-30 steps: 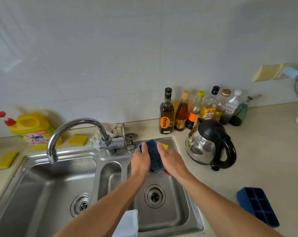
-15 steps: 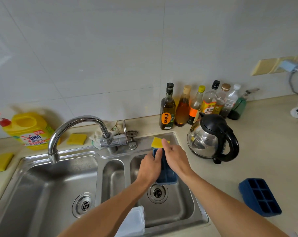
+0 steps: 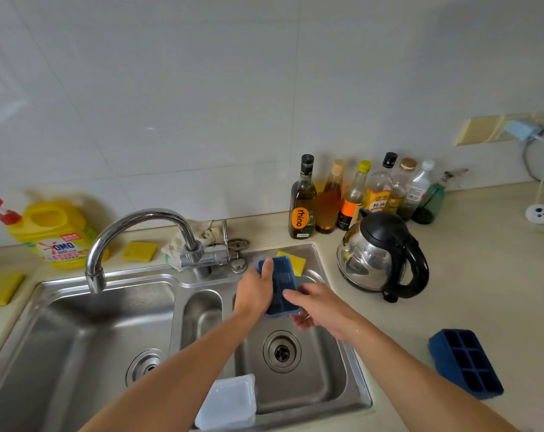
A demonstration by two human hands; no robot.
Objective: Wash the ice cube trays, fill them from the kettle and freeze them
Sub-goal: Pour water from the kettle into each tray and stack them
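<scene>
You stand at a pale counter (image 3: 470, 275) under a white tiled wall (image 3: 202, 104); a steel sink (image 3: 46, 294) is set into the counter, with a large left basin, a narrow middle well and a right basin, each big basin showing a drain; the tap (image 3: 133, 226) arches from the sink's back rim and its spout hangs over the left basin; no water shows at the spout.

Along the counter's back edge stands a row of bottles (image 3: 351, 194), most part full of oil or sauce; just in front of them, near the sink's right back corner, sits the kettle (image 3: 379, 254), lid shut, handle toward you; whether it holds water you cannot tell; at the back left stands a yellow jug (image 3: 55, 232), with yellow pads beside it; a socket (image 3: 482, 129) with a plug is on the wall at far right.

Your left hand (image 3: 255, 291) grips a blue tray (image 3: 283, 285) over the right basin, thumb along its left edge, fingers curled behind it; the tray is tilted, underside toward you; your right hand (image 3: 320, 304) touches its right lower edge, fingers loosely bent, with no firm hold; a sponge (image 3: 295, 261) lies on the sink's back rim just behind the tray.

A second tray (image 3: 465, 363) rests on the counter near its front right edge, cells up and seemingly dry; a clear box (image 3: 230, 403) sits on the sink's front rim.
</scene>
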